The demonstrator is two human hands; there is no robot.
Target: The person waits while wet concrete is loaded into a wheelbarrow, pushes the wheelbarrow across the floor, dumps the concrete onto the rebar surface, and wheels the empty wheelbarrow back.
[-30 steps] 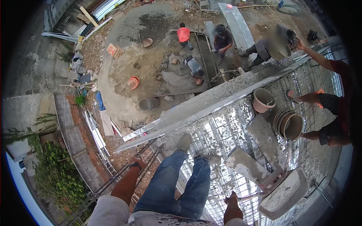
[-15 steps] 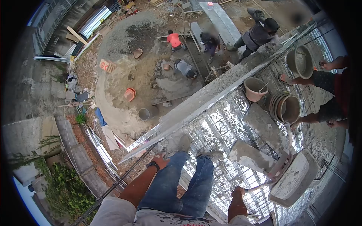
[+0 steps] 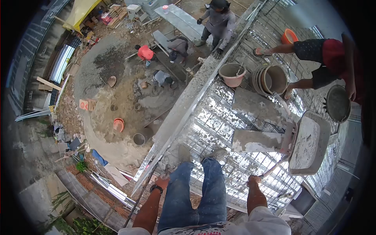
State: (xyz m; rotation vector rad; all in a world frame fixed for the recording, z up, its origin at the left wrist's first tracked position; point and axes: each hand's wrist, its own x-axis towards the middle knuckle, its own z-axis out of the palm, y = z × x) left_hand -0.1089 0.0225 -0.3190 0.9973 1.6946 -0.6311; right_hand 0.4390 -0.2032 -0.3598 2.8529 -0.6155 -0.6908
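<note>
My right hand (image 3: 254, 179) is closed round the end of a wheelbarrow handle. The handle runs up and right to the grey, cement-smeared wheelbarrow tray (image 3: 309, 145), which is tilted on the rebar mesh (image 3: 243, 172). My left hand (image 3: 161, 182), below a dark wristband, is beside my left knee, close to the slab edge; its fingers are not clear. Cement-coated boards (image 3: 256, 141) lie between my feet and the wheelbarrow. Beyond them are a pinkish bucket (image 3: 232, 75) and nested buckets (image 3: 274, 78).
A person in dark red (image 3: 338, 56) at the right has a round bucket (image 3: 338, 103) at one hand. Another person (image 3: 219, 23) stands by the concrete ledge (image 3: 188, 94). Three people work on the ground below, near an orange bucket (image 3: 118, 125). An orange container (image 3: 289, 36) lies on the mesh.
The view has swung right. My left hand has moved from the bars to beside my knee. The co-worker's bucket has come down from the ledge side to the right. My right hand keeps the handle.
</note>
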